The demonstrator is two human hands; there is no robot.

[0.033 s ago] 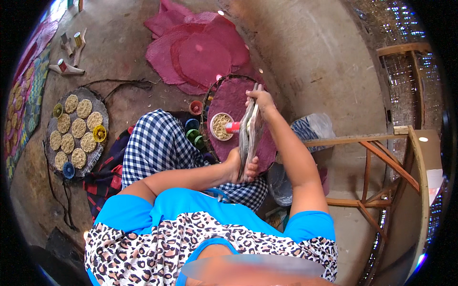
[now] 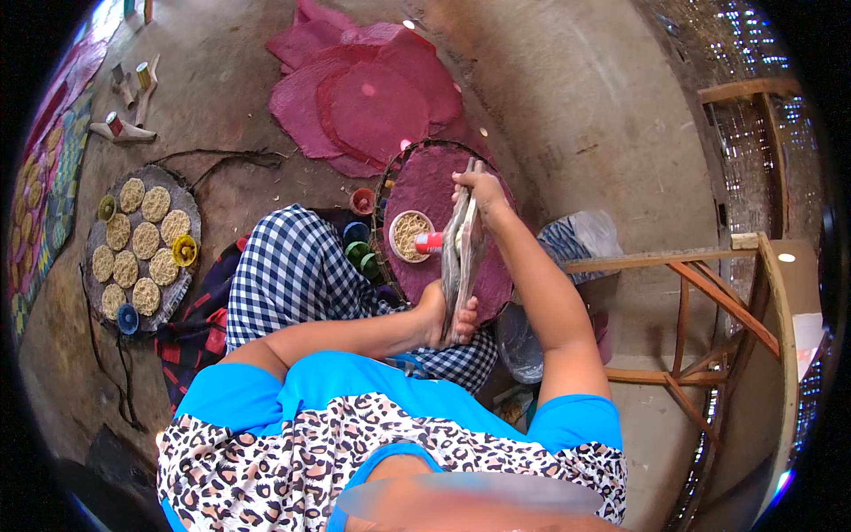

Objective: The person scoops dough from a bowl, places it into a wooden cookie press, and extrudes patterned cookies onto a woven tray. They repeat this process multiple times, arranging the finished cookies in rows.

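Both my hands are closed on a long wooden hand press [image 2: 460, 248] made of two bars. My right hand [image 2: 480, 189] wraps round its far end, and my left hand [image 2: 449, 317] squeezes the bars together near my lap. From the press's left side sticks out a red cylinder [image 2: 429, 242], pointing over a small round white-rimmed dish [image 2: 394, 230]. Pale thin noodle-like strands [image 2: 408, 234] fill that dish. Under it is a dark pink round sheet [image 2: 434, 182] inside a dark-rimmed tray [image 2: 379, 206]. What lies between the bars is mostly hidden.
At left, a round grey mat [image 2: 164, 306] bears several strand discs [image 2: 146, 238] and coloured cups. Pink sheets [image 2: 377, 102] lie stacked on the floor ahead. Small cups [image 2: 357, 232] stand by my checkered knee. To the right are plastic bags [image 2: 596, 238] and a wooden frame [image 2: 660, 261].
The press, with both hands on it, has shifted very slightly to the left and nearer to me. Nothing was taken hold of or let go.
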